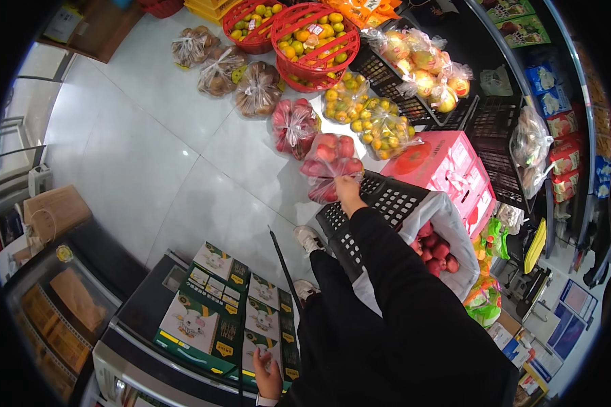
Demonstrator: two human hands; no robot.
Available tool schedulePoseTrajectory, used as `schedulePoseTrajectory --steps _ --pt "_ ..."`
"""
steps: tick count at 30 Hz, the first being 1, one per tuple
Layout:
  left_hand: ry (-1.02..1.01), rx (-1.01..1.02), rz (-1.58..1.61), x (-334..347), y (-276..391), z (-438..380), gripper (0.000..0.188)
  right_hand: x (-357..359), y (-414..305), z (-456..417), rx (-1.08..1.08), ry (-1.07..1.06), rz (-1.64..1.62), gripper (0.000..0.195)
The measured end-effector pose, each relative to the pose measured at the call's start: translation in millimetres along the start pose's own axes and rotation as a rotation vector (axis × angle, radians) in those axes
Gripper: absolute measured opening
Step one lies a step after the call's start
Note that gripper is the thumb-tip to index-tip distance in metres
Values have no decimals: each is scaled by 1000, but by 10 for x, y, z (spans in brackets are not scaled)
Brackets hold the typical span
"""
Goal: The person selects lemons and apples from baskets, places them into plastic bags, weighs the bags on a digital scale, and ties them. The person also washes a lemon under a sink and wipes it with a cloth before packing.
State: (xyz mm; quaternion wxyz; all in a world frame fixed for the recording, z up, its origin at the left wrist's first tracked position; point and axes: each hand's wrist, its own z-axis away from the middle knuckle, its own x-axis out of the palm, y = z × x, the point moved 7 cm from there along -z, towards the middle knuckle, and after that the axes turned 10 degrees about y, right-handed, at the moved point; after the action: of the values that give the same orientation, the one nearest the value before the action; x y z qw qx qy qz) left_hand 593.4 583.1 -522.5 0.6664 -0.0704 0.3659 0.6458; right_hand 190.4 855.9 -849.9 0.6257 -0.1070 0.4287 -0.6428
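My right hand (349,192) grips the gathered top of a clear plastic bag of red apples (327,147). The bag is beside a black perforated plastic crate (387,196); whether it hangs or rests on something I cannot tell. Below my outstretched sleeve, loose red apples (440,249) lie in a crate with a pale plastic liner (461,224). My left hand (268,375) is at the bottom of the view, fingers apart and holding nothing, in front of green and white cartons (203,315). Another clear bag of dark red fruit (294,127) sits just beyond the apples.
Bags of brownish produce (257,89) line the tiled floor (147,152). Bagged small citrus (384,127) stand near red baskets (315,84) of citrus. A pink carton (438,157) adjoins the black crate. Further right are bagged pomelo-like fruits (427,61). A dark thin pole (282,259) crosses near my shoes.
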Motion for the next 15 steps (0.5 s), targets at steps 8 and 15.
schedulePoseTrajectory --steps 8,15 --pt "-79 -29 98 269 -171 -223 53 -66 655 -1255 -251 134 376 29" --pt "-100 -131 83 415 -347 -318 51 -89 1181 -1667 -92 221 241 29"
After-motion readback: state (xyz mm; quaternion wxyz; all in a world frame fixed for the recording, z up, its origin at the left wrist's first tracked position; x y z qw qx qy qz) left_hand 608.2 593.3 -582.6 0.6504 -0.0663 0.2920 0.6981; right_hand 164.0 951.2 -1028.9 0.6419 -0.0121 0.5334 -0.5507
